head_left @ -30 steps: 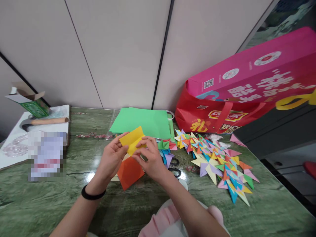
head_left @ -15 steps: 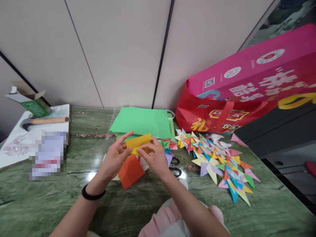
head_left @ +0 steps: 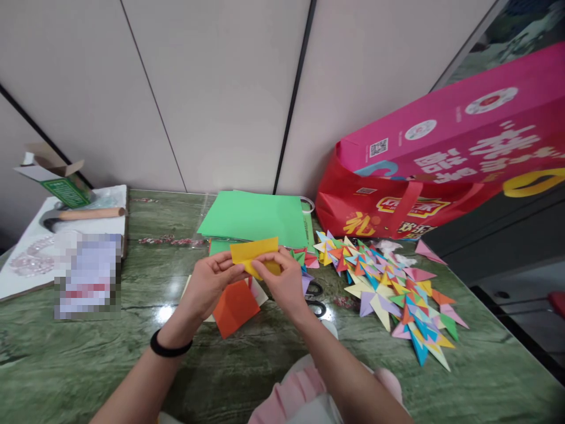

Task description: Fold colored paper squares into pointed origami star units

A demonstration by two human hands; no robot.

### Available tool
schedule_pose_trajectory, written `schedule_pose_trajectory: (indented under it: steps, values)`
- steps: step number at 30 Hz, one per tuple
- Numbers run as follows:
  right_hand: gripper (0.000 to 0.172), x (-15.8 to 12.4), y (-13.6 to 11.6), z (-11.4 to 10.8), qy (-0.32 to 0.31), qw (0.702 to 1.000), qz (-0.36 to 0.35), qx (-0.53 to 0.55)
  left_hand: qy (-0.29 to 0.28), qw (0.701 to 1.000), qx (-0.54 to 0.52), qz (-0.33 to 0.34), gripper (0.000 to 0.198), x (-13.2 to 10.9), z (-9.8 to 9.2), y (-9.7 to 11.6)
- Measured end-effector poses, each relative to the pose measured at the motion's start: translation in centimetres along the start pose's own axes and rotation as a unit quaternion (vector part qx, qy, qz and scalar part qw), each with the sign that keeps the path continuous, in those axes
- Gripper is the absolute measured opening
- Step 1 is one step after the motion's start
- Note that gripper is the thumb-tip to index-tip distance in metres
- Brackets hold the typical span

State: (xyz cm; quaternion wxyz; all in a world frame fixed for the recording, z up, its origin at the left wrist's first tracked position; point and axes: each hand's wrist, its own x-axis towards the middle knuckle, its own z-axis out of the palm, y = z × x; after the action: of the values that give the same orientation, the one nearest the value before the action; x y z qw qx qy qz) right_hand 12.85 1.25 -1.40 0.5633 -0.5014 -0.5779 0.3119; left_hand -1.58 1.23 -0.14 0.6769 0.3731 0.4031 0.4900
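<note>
A yellow sheet of paper [head_left: 253, 250], partly folded, is held up between my two hands above the table. My left hand [head_left: 210, 284] pinches its left side between thumb and fingers. On the right, my right hand [head_left: 285, 281] presses its thumb and fingertips on the paper's lower part. Beneath the hands lie an orange paper square [head_left: 236, 309] and some cream paper [head_left: 260, 292], partly covered. Black scissor handles [head_left: 316, 297] show just right of my right hand, their blades hidden.
Green paper sheets [head_left: 256, 215] lie at the back. To the right spreads a pile of folded colourful paper pieces [head_left: 397, 288], with a red gift bag [head_left: 366, 203] behind. At left, a white board [head_left: 26, 235] bears a wooden-handled tool [head_left: 90, 214] and a green box [head_left: 66, 185].
My left fingers, raised and spread before, have come down onto the yellow paper. The right fingers have shifted along its fold. The view has moved slightly.
</note>
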Motion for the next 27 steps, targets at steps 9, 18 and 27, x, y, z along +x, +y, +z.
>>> schedule_pose_trajectory:
  steps: [9, 18, 27]
  values:
    - [0.009, -0.12, 0.45, -0.06, -0.009, 1.0, 0.016, 0.015, 0.004, 1.0, -0.002, -0.006, 0.042, -0.11, 0.06, 0.12]
    - [0.01, -0.15, 0.46, -0.08, -0.017, 0.999, 0.031, 0.031, -0.027, 0.999, 0.0, -0.035, 0.039, -0.2, -0.37, 0.37]
    - [0.012, -0.04, 0.78, -0.27, -0.039, 0.998, 0.019, 0.036, -0.043, 0.998, 0.0, -0.055, 0.032, -0.08, -0.73, 0.27]
